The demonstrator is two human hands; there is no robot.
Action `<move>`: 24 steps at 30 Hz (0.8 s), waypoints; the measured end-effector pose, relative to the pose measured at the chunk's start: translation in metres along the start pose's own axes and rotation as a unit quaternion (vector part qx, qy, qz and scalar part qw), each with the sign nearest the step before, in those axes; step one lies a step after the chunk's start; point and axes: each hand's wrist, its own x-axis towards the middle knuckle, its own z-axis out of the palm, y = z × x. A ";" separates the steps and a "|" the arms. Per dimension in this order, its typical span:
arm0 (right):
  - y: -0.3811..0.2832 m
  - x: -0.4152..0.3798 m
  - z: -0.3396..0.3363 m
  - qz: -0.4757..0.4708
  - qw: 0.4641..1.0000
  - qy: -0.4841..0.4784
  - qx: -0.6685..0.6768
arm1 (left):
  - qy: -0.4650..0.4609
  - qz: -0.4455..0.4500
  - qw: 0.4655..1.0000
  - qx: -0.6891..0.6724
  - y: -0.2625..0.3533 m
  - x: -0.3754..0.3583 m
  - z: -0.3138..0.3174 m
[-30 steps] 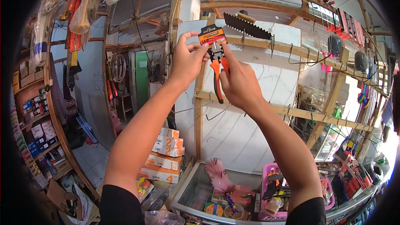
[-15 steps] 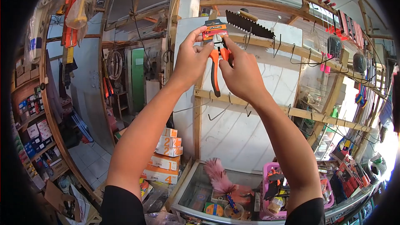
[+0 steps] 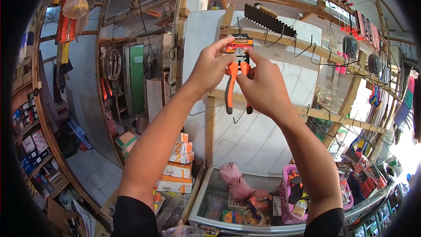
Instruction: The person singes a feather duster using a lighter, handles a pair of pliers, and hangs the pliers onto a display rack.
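"Hands closed?"
"Yes: left hand (image 3: pixel 213 68) pinching the card (image 3: pixel 242 42) and pliers (image 3: pixel 231 85), right hand (image 3: pixel 265 87) gripping their other side."
"Where?"
"Before the upper wooden rail (image 3: pixel 287 40). Whether the card's hooked, I can't tell."
"Anything close?"
"A saw blade (image 3: pixel 268 21), up right; pink basket (image 3: pixel 287 206) and feather duster (image 3: pixel 237 183) well below."
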 end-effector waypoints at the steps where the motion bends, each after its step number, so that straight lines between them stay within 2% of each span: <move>1: 0.007 0.002 0.008 -0.010 1.000 0.013 -0.018 | -0.007 0.002 1.000 -0.003 -0.004 -0.001 -0.001; 6: 0.025 0.016 0.030 -0.002 0.996 0.025 -0.084 | -0.086 -0.062 0.994 0.032 -0.030 -0.005 -0.007; 10: 0.055 0.034 0.042 -0.013 0.994 0.002 -0.111 | -0.082 -0.036 0.992 0.092 -0.071 -0.008 0.000; 16: 0.101 0.064 0.059 -0.037 0.989 -0.042 -0.133 | -0.107 -0.141 0.978 0.107 -0.088 -0.006 0.006; 19: 0.109 0.080 0.057 -0.039 0.988 -0.104 -0.111 | -0.088 -0.097 0.974 0.186 -0.110 0.007 0.006; 22: 0.136 0.097 0.067 -0.070 0.985 -0.121 -0.101 | -0.077 -0.145 0.975 0.149 -0.113 0.014 0.010; 24: 0.150 0.108 0.072 -0.080 0.985 -0.125 -0.091 | -0.080 -0.140 0.972 0.172 -0.125 0.023 0.010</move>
